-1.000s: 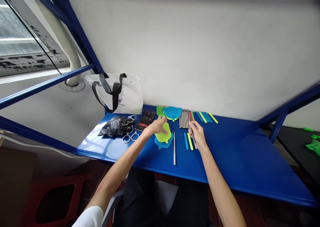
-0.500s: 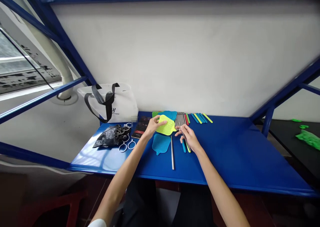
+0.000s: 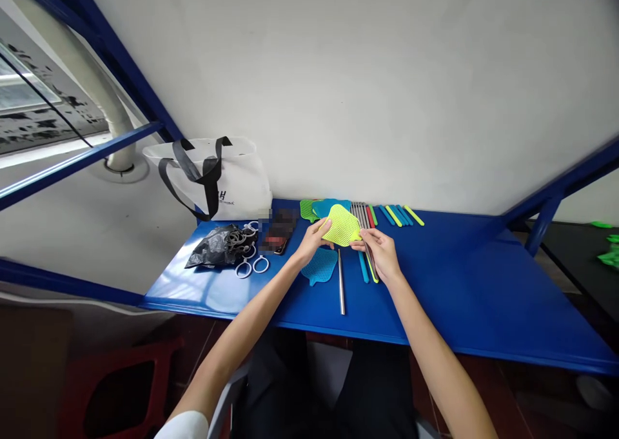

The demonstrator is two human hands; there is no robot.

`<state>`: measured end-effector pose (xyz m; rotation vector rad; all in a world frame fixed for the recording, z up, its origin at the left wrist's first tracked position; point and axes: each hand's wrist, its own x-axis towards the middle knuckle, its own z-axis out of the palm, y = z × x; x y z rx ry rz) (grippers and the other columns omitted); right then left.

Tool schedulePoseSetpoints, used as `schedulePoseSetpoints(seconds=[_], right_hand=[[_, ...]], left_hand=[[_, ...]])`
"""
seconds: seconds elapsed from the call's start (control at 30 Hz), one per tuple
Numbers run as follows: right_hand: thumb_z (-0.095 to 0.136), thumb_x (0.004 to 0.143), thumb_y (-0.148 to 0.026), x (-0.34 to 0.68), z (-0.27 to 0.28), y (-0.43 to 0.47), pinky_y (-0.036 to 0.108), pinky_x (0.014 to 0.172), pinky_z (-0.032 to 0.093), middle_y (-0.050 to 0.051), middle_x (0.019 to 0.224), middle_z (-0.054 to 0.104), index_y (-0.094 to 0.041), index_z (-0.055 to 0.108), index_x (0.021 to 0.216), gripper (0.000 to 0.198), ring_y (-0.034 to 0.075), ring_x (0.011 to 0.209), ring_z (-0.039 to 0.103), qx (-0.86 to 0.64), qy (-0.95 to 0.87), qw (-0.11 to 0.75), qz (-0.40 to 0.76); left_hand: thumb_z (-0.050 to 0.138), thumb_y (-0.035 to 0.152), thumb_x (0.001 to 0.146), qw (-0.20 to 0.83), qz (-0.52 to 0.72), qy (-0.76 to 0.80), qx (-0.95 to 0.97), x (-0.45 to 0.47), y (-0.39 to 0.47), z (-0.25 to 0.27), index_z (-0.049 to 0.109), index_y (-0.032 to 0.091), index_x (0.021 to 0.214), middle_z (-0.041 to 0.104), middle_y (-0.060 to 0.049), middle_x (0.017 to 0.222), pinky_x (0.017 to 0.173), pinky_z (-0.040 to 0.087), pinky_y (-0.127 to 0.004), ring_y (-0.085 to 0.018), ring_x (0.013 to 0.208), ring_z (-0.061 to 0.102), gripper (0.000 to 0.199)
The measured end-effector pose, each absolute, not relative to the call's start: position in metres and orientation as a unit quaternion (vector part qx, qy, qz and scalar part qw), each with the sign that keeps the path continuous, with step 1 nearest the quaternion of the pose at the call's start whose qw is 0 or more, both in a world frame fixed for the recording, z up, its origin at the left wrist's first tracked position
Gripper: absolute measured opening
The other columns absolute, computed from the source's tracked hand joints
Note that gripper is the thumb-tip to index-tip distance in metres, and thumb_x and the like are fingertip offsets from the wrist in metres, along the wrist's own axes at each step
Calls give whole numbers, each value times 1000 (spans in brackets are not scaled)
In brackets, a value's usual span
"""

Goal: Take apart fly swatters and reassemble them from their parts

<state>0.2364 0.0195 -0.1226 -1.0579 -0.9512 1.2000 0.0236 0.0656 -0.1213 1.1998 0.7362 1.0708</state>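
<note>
My left hand pinches the left edge of a yellow perforated fly swatter head, held above the table. My right hand has its fingers closed around a thin grey metal rod, whose upper end is at the narrow neck of the swatter head. Whether the rod sits inside the neck is hidden by my fingers. Below lies a blue swatter head, with a silver metal rod beside it. A blue handle strip and a yellow one lie under my right hand.
Along the back are stacked blue and green swatter heads, a row of grey rods and several coloured handles. At left stand a white tote bag, a black plastic bag with rings, and a phone.
My hands have come together, bringing the yellow swatter head's neck to the end of the rod. My right fingers, partly spread before, are now closed at the neck. The view has tilted down.
</note>
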Motion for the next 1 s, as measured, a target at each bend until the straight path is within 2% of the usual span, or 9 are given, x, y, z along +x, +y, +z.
schedulePoseSetpoints(seconds=[0.17, 0.33, 0.4, 0.47, 0.53, 0.6, 0.7, 0.8, 1.0], right_hand=[[96, 76, -66, 239, -118, 20, 37, 68, 73, 4, 85, 74, -22, 69, 95, 54, 29, 79, 84, -442, -390, 615, 524], [96, 75, -65, 232, -116, 13, 31, 55, 67, 4, 83, 76, -22, 66, 93, 56, 24, 67, 81, -431, -427, 534, 588], [93, 79, -66, 232, -115, 11, 25, 43, 58, 6, 87, 80, -22, 65, 94, 54, 19, 56, 75, -437, -443, 516, 588], [89, 82, -67, 233, -114, 9, 21, 33, 42, 7, 87, 81, -23, 65, 96, 52, 13, 45, 64, -447, -459, 511, 573], [86, 86, -66, 236, -113, 8, 21, 31, 32, 5, 81, 80, -23, 67, 99, 49, 10, 39, 53, -461, -487, 510, 539], [82, 91, -64, 237, -111, 6, 24, 37, 39, 3, 76, 78, -24, 72, 104, 43, 12, 42, 54, -482, -535, 514, 465], [77, 98, -58, 237, -108, 1, 33, 63, 60, 5, 83, 80, -27, 79, 111, 33, 23, 68, 75, -510, -618, 515, 303], [71, 103, -54, 234, -108, -2, 40, 85, 63, 8, 102, 84, -30, 83, 111, 28, 29, 90, 80, -519, -674, 492, 184], [63, 108, -55, 227, -115, -3, 38, 84, 61, 7, 109, 85, -30, 83, 110, 32, 29, 91, 80, -529, -706, 451, 135]], left_hand=[[88, 61, 84, 667, 441, 285, 529, 28, 59, -126, 74, 14, 127, 78, -17, 117, 66, 62, -31, -25, 88, 77, 65], [81, 66, 90, 651, 485, 314, 492, 36, 56, -129, 74, 11, 117, 80, -15, 101, 56, 58, -30, -20, 70, 72, 62], [80, 65, 90, 652, 518, 317, 455, 33, 59, -127, 72, 10, 118, 79, -14, 99, 54, 56, -30, -19, 65, 70, 62], [79, 63, 91, 645, 553, 316, 421, 29, 62, -124, 68, 11, 124, 79, -14, 101, 53, 55, -29, -18, 63, 69, 62], [78, 61, 92, 636, 581, 313, 400, 25, 65, -122, 65, 13, 130, 79, -14, 104, 54, 55, -30, -18, 63, 70, 63], [77, 61, 93, 626, 594, 319, 393, 23, 66, -122, 64, 14, 132, 79, -13, 104, 53, 54, -30, -20, 65, 72, 63], [76, 63, 92, 610, 595, 339, 398, 24, 66, -124, 65, 15, 127, 79, -12, 99, 51, 52, -29, -21, 66, 72, 61], [75, 65, 93, 606, 595, 338, 405, 27, 63, -126, 66, 15, 121, 77, -11, 94, 49, 51, -29, -20, 64, 70, 58], [74, 70, 93, 603, 590, 344, 413, 33, 59, -128, 68, 16, 120, 76, -10, 92, 50, 51, -29, -18, 62, 67, 60]])
